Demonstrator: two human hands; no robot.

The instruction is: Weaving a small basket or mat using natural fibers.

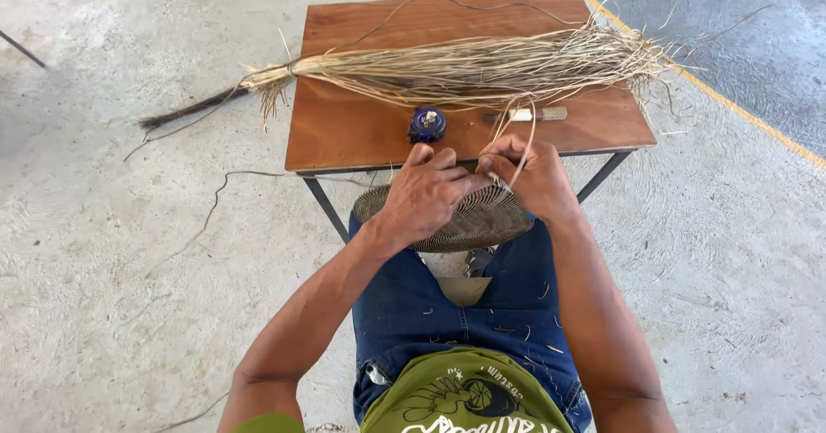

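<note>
Concrete floor on the left carries a loose trailing fibre; above it, the dark bound butt of a bundle of dried straw overhangs the edge of a small brown tabletop, the bundle lying lengthwise across it with its frayed tips spreading past the right end. Near the front edge sit a small blue tape measure and, just right of it, a pale-handled knife. Below the edge, a round woven disc rests on the lap. The left hand lies flat on the disc, fingers loosely spread, pressing it down. The right hand is pinched closed on a thin pale strand at the disc's far rim, the strand rising towards the bundle. Likely risks: the dry strand may snap if pulled sharply, and the disc may tilt off the lap if the pressing hand eases.
</note>
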